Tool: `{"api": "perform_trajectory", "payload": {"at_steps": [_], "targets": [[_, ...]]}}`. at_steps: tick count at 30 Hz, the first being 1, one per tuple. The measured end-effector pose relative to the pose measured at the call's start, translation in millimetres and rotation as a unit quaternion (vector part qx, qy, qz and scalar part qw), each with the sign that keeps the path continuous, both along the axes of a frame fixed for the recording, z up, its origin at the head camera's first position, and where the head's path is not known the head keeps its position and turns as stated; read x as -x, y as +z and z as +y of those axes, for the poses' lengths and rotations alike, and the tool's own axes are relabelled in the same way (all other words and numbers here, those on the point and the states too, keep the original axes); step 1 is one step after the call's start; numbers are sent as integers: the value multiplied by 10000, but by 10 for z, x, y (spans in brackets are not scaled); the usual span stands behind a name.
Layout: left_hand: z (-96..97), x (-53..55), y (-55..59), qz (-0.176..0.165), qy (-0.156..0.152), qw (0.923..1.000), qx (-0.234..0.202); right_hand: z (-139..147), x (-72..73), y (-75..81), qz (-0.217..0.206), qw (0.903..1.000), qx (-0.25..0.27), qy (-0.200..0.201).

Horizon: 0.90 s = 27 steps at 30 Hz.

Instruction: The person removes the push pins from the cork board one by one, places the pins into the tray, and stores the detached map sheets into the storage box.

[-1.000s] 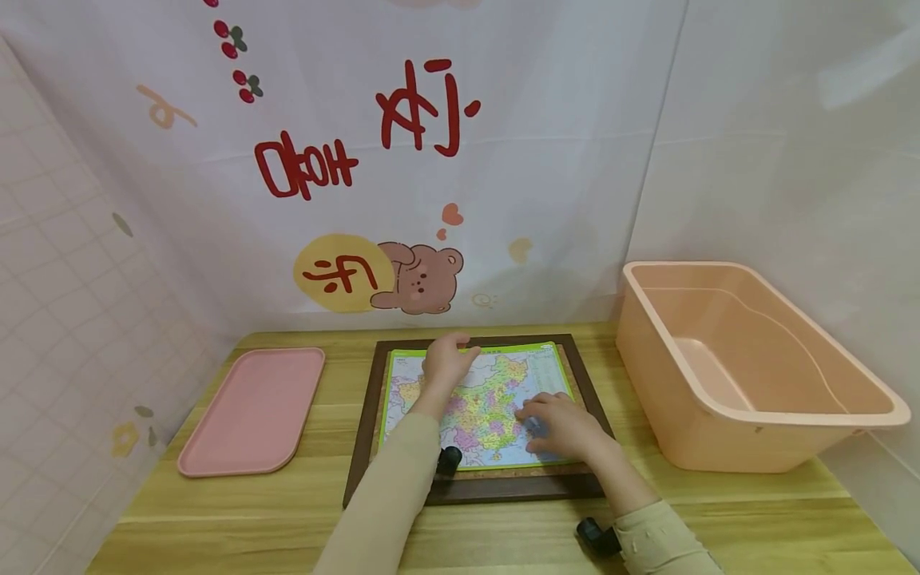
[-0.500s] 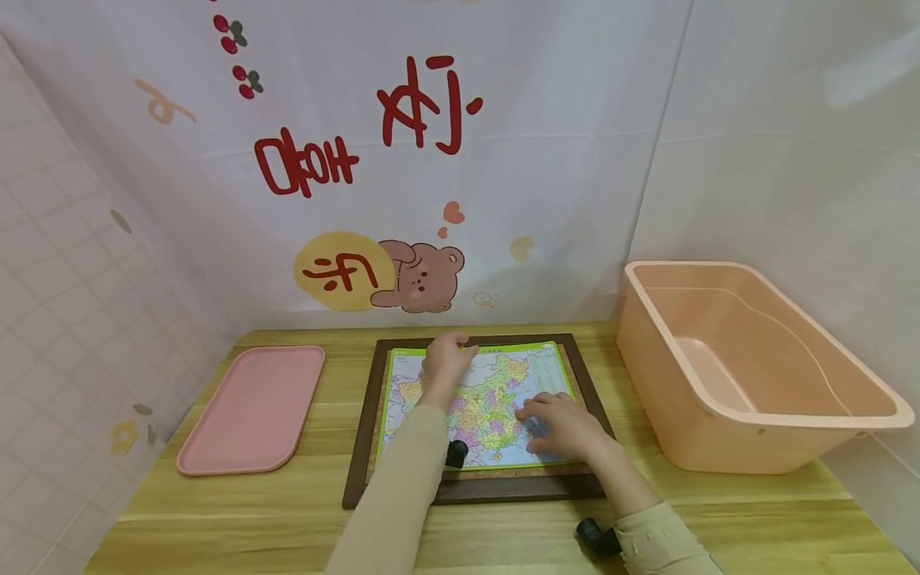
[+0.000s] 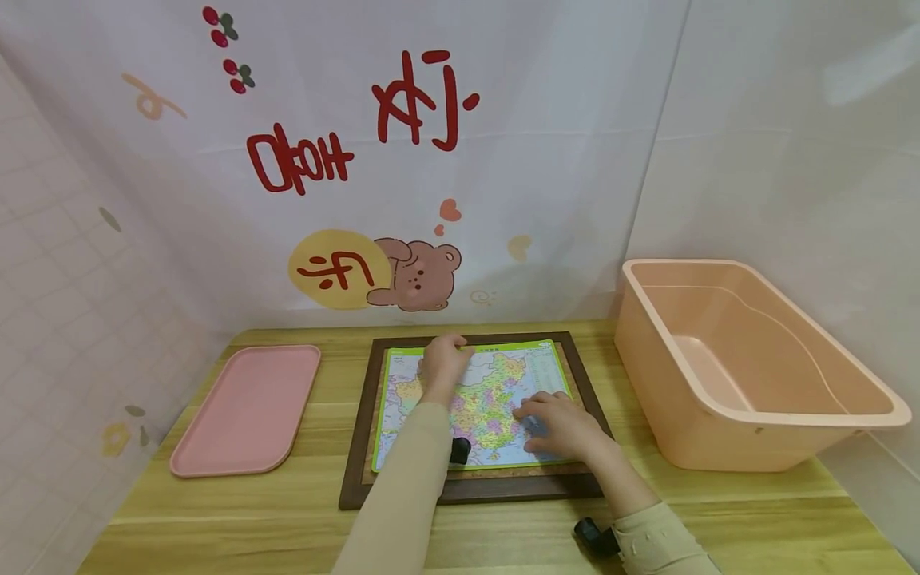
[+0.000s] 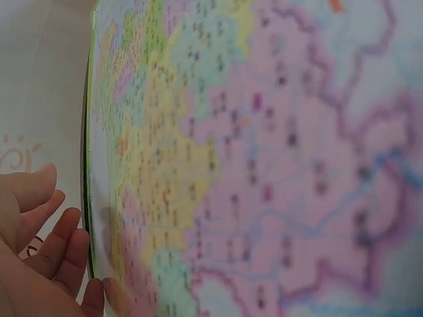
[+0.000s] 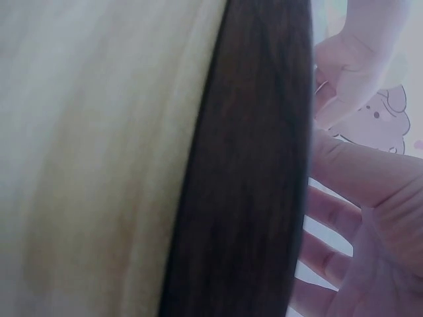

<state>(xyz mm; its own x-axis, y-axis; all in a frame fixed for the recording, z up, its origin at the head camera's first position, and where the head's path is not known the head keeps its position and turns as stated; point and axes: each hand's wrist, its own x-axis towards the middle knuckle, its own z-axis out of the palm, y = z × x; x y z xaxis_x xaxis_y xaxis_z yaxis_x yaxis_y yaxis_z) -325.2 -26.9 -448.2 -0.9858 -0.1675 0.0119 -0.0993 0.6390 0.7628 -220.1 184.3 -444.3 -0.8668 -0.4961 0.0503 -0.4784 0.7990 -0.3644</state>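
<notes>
A colourful map [image 3: 474, 411] with a green border lies on a cork board [image 3: 503, 473] inside a dark wooden frame [image 3: 525, 487] on the table. My left hand [image 3: 443, 363] rests at the upper part of the map, fingers loosely bent near its far edge. In the left wrist view that hand [image 4: 46, 244] stands beside the map's edge, fingers apart and holding nothing visible. My right hand [image 3: 559, 427] rests on the map's right side with spread fingers. A bluish patch shows under its palm; I cannot tell whether it is more than printed sea.
A pink tray [image 3: 247, 409] lies on the table at the left. At the right stands a deep peach plastic tub [image 3: 719, 435]. Behind the table hangs a white printed cloth [image 3: 546, 160]. Black wrist cameras sit by both wrists, one [image 3: 595, 537] near the right sleeve.
The left forearm has shifted slightly to the right, its hand staying near the map's far edge. The right hand has stayed in place on the map. The head view has tilted a little.
</notes>
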Motion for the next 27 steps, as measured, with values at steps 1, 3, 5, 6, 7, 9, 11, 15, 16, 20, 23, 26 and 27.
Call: {"api": "perform_trajectory", "payload": {"at_steps": [1,3,5,6,7,9,11,15,16,20,23,26,27], "targets": [[6,3,-5,0,11,10000,32,-1,3,-1,-7,10000,8,-1],[19,10,-16,16,19,9999,133,0,7,-3,-23,10000,21,-4],[34,15,-29,6,53,9998,194,-1,15,-11,-63,10000,32,-32],[41,12,-28,-11,79,9998,208,-1,19,-15,-76,10000,29,-46],[50,15,-33,-34,102,9997,228,-1,22,-17,-86,9999,26,-58],[66,18,-42,-60,166,9995,278,0,25,-22,-89,9999,16,-71],[80,15,-43,-91,227,9992,317,2,29,-25,-73,9999,2,-75],[106,13,-48,-103,332,9987,371,7,28,-27,-53,10000,-9,-53],[112,12,-49,-102,351,9986,373,9,27,-27,-56,10000,-4,-53],[134,22,-74,-105,436,9983,381,12,25,-27,-54,10000,14,-44],[146,37,-107,-106,471,9979,437,12,23,-33,-76,9999,18,-73],[152,50,-126,-54,477,9975,527,7,19,-29,-119,9999,10,-112],[153,52,-130,-38,472,9973,556,6,18,-27,-121,9999,0,-117]]}}
